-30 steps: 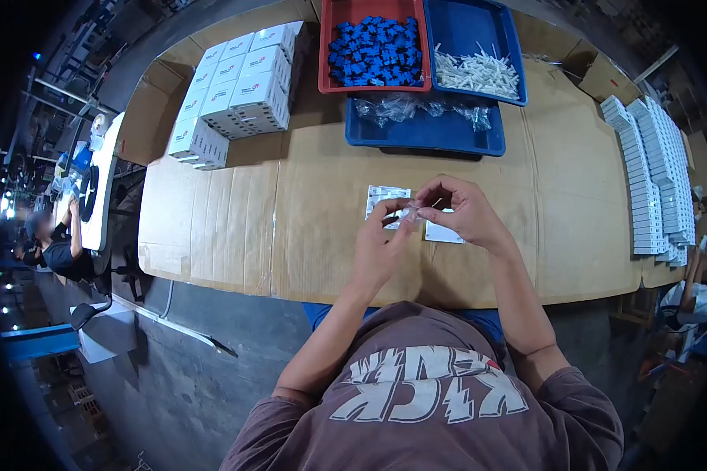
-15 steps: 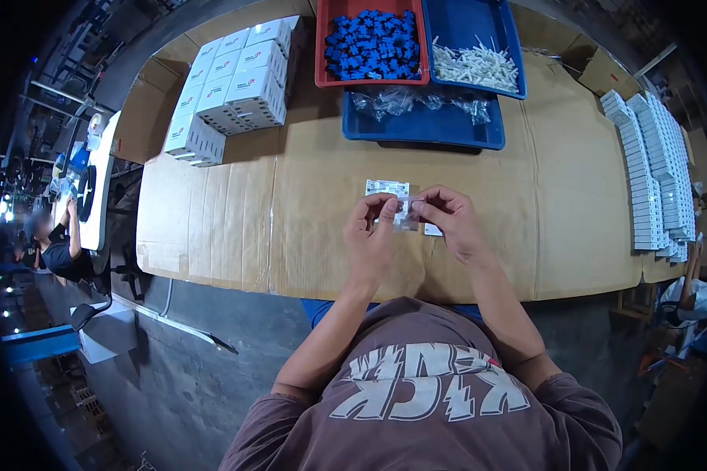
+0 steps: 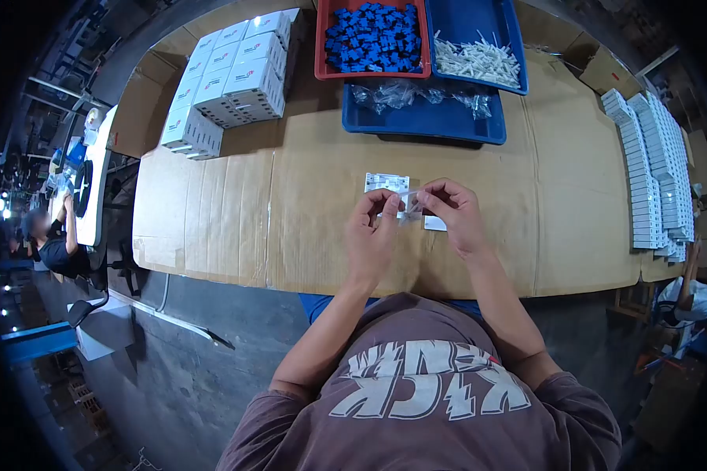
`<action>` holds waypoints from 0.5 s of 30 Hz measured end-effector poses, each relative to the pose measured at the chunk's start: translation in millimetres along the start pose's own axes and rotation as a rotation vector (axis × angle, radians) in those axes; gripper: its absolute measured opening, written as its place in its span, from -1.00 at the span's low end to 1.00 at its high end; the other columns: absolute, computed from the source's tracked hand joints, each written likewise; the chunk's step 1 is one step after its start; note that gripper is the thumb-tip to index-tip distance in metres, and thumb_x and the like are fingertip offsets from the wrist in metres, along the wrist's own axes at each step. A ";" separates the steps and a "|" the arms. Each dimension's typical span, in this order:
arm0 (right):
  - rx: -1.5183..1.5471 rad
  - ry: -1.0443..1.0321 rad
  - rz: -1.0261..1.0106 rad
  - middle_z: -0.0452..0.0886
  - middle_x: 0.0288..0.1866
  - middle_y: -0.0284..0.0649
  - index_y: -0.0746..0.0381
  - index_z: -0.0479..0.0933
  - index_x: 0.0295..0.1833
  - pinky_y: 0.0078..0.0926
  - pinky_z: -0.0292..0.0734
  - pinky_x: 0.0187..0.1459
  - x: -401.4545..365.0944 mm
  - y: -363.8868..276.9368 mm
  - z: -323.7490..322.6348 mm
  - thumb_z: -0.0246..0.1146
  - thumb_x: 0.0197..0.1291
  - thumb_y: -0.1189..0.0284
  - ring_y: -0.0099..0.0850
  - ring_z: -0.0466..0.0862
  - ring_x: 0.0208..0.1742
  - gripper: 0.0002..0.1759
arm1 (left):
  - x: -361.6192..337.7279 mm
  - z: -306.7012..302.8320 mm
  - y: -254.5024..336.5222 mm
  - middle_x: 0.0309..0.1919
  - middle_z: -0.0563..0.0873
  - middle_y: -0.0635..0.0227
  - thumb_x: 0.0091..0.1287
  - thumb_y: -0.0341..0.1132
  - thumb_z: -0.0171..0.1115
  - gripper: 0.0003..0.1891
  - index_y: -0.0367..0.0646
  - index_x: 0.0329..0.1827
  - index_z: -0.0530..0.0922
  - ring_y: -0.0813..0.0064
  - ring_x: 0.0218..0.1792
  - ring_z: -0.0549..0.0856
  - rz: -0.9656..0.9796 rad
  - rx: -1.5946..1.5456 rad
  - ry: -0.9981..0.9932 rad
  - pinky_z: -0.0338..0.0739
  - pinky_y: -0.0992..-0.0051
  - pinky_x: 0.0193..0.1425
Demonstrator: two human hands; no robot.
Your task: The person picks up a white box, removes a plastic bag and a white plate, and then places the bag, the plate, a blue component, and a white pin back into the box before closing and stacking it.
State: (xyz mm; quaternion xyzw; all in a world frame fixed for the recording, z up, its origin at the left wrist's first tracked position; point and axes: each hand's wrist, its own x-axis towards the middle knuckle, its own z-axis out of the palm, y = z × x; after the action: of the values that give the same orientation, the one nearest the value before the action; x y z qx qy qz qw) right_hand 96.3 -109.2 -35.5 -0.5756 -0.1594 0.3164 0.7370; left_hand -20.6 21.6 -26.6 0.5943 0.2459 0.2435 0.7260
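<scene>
My left hand (image 3: pixel 373 235) and my right hand (image 3: pixel 450 212) meet over the cardboard-covered table (image 3: pixel 322 204). Both pinch a small clear plastic bag (image 3: pixel 408 207) between their fingertips. What lies inside the bag is too small to tell. Under the hands lies a printed white card (image 3: pixel 383 183), and a second white card (image 3: pixel 434 224) shows beside my right hand.
At the far edge stand a red tray of blue parts (image 3: pixel 371 35), a blue tray of white sticks (image 3: pixel 477 59) and a blue tray of clear bags (image 3: pixel 424 106). White boxes (image 3: pixel 228 74) are stacked far left, flat white boxes (image 3: pixel 656 173) at right. Another person (image 3: pixel 51 239) sits at left.
Both hands have drawn slightly closer to me and stayed together on the small bag; the fingers have shifted on it.
</scene>
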 end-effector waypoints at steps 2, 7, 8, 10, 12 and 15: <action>-0.007 0.000 -0.035 0.77 -0.18 -0.34 0.32 0.70 0.02 -0.55 0.64 -0.03 -0.9 1.7 1.4 0.39 0.46 0.49 -0.60 0.70 -0.15 -0.86 | -1.3 0.1 1.0 -0.19 0.74 0.43 0.63 -0.34 0.28 -0.83 -0.31 0.04 0.64 0.69 -0.11 0.66 -0.001 0.010 -0.002 0.55 0.60 0.01; 0.018 0.026 -0.138 0.76 -0.17 -0.34 0.31 0.68 -0.01 -0.56 0.61 0.00 -3.1 6.3 4.5 0.37 0.46 0.51 -0.60 0.70 -0.12 -0.90 | -2.4 5.5 5.4 -0.17 0.74 0.41 0.61 -0.38 0.28 -0.85 -0.30 0.04 0.64 0.66 -0.08 0.67 -0.019 -0.061 -0.025 0.57 0.57 0.05; 0.045 0.027 -0.130 0.76 -0.16 -0.34 0.31 0.68 -0.01 -0.56 0.61 0.00 -3.6 5.8 4.9 0.37 0.46 0.51 -0.60 0.70 -0.12 -0.90 | -3.1 5.4 7.2 -0.17 0.75 0.40 0.61 -0.38 0.29 -0.86 -0.31 0.04 0.65 0.66 -0.07 0.68 -0.038 -0.074 -0.033 0.57 0.57 0.07; 0.098 0.029 -0.115 0.76 -0.15 -0.34 0.31 0.67 0.00 -0.56 0.61 0.01 -4.1 3.6 5.0 0.37 0.46 0.51 -0.60 0.70 -0.11 -0.89 | -2.0 5.0 3.7 -0.15 0.76 0.39 0.59 -0.40 0.30 -0.87 -0.31 0.01 0.66 0.65 -0.05 0.69 -0.035 -0.071 -0.063 0.59 0.55 0.10; 0.088 0.015 -0.115 0.76 -0.15 -0.34 0.30 0.67 0.00 -0.55 0.61 0.01 -3.8 7.4 1.6 0.37 0.46 0.50 -0.59 0.71 -0.10 -0.89 | -1.5 4.9 2.4 -0.13 0.78 0.37 0.57 -0.42 0.32 -0.88 -0.31 -0.01 0.67 0.64 -0.04 0.70 -0.040 -0.072 -0.074 0.60 0.54 0.12; 0.085 0.016 -0.097 0.76 -0.14 -0.34 0.30 0.67 0.01 -0.55 0.61 0.02 -4.7 7.7 2.2 0.37 0.47 0.50 -0.60 0.70 -0.10 -0.88 | -1.1 4.5 1.2 -0.12 0.79 0.37 0.55 -0.42 0.34 -0.88 -0.31 0.00 0.68 0.63 -0.04 0.71 -0.043 -0.096 -0.073 0.60 0.53 0.13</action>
State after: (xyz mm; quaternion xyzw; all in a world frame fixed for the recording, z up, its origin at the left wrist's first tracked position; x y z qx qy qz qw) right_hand 89.3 -109.5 -41.6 -0.5379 -0.1677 0.2825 0.7764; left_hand -18.6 17.7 -24.5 0.5620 0.2199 0.2173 0.7672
